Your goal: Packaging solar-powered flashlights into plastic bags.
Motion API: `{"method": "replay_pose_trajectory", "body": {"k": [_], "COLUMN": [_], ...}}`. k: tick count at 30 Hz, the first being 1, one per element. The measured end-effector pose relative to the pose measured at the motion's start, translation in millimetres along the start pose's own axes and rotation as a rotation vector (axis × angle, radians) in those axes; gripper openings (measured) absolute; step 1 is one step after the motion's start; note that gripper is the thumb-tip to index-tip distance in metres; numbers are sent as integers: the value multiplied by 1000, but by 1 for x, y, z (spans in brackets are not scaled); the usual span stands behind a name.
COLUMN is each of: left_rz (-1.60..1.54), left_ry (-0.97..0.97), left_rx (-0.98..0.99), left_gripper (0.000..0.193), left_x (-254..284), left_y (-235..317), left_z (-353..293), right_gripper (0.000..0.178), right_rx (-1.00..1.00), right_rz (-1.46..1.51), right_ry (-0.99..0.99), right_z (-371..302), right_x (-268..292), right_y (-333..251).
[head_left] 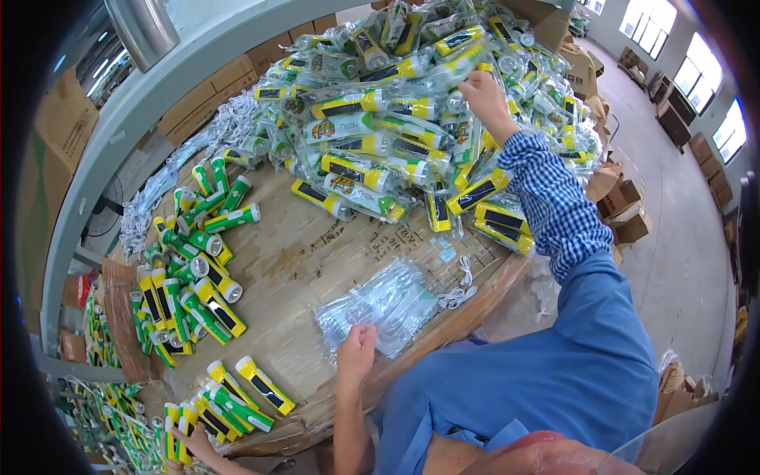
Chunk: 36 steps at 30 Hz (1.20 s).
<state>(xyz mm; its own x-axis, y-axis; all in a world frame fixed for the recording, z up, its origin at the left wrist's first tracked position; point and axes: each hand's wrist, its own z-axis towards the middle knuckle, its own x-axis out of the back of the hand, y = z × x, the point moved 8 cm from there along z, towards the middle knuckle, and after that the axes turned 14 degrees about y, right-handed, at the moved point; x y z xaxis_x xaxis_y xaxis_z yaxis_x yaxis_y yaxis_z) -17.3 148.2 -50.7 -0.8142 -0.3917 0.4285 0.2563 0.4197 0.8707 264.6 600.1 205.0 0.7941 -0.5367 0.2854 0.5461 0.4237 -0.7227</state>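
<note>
Near left, loose flashlights (265, 385) lie across the bench (289, 297). In the near middle, the left hand (356, 350) curls over clear bags (400, 297); whether it pinches one, I cannot tell. And on the far side, the right hand (483, 91) seems to pinch a bagged flashlight (465, 60) at the heap (344, 129)! Looks like the laying-down step; the next move calls for a clean, gentle release.

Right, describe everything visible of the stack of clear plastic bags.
The stack of clear plastic bags looks thin, glossy and crinkled, with a bluish-grey tint. It lies flat, edges uneven, on the cardboard-topped table, close to the near edge. The left hand's fingertips are at its near side; whether they grip one is unclear. White cables lie beside its right end.
</note>
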Motion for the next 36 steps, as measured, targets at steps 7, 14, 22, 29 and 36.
{"method": "replay_pose_trajectory", "body": {"k": [7, 14, 22, 29, 36], "left_rz": [551, 580, 641, 579, 577], "left_ry": [425, 392, 377, 409, 682], "left_rx": [-590, -673, -692, -829, -877], "left_gripper": [34, 28, 19, 10, 14], "left_x": [15, 11, 27, 20, 44], "left_y": [36, 45, 56, 47, 52], "left_z": [-12, 0, 4, 2, -12], "right_gripper": [34, 40, 34, 28, 27], "right_rx": [326, 495, 280, 151, 229], "right_rz": [260, 131, 240, 249, 144], "right_ry": [-773, -1188, -1262, -1283, -1282], "right_z": [-254, -412, -428, -432, -439], "right_x": [-18, -21, -31, -41, -48], "right_y": [-75, -77, -81, -75, -75]}}
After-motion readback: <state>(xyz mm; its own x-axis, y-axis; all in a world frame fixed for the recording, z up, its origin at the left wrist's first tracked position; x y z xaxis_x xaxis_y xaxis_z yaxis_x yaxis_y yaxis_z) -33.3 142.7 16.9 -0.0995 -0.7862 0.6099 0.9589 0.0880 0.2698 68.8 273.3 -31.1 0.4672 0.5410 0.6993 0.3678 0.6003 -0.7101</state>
